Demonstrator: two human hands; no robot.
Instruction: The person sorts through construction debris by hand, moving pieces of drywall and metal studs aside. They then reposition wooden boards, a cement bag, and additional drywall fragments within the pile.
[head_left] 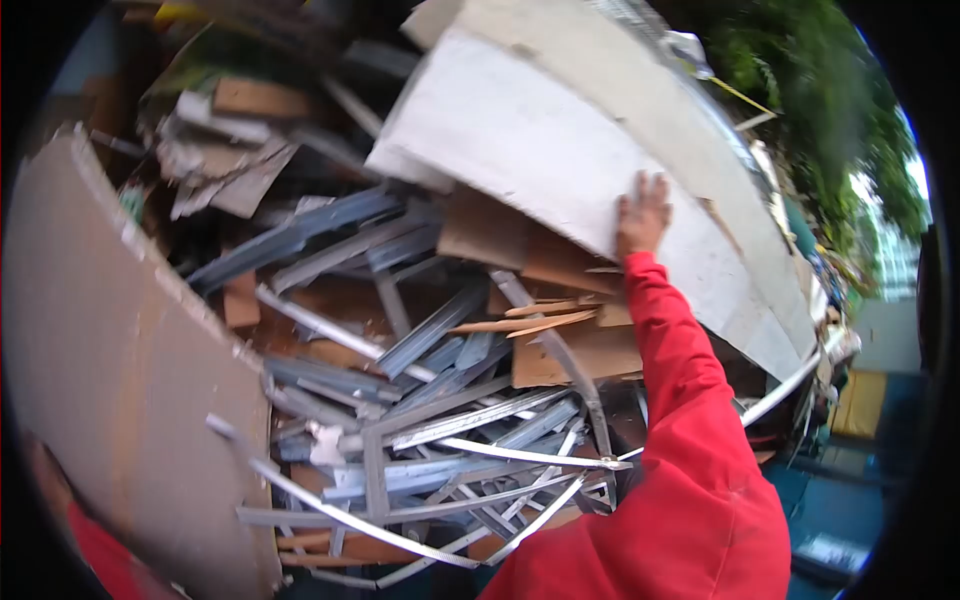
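Note:
My right hand [643,215] lies on the face of a long white board [540,130], near its lower edge, with fingers stretched out. That board is tilted and rests against another pale board [610,70] behind it. At the far left edge of the view, part of my left hand [48,478] shows dimly beside a large grey-brown panel [130,330] with a rough, chipped edge. The fingers of this hand cannot be made out. Between the two boards lies a heap of metal profiles [430,430], bent and crossing one another.
Splintered wood strips [540,320] and brown board pieces [575,355] stick out below the white board. Torn sheet scraps [225,165] lie at the upper left. A thin curved white strip [350,520] juts toward me. Green foliage [800,80] stands at the upper right.

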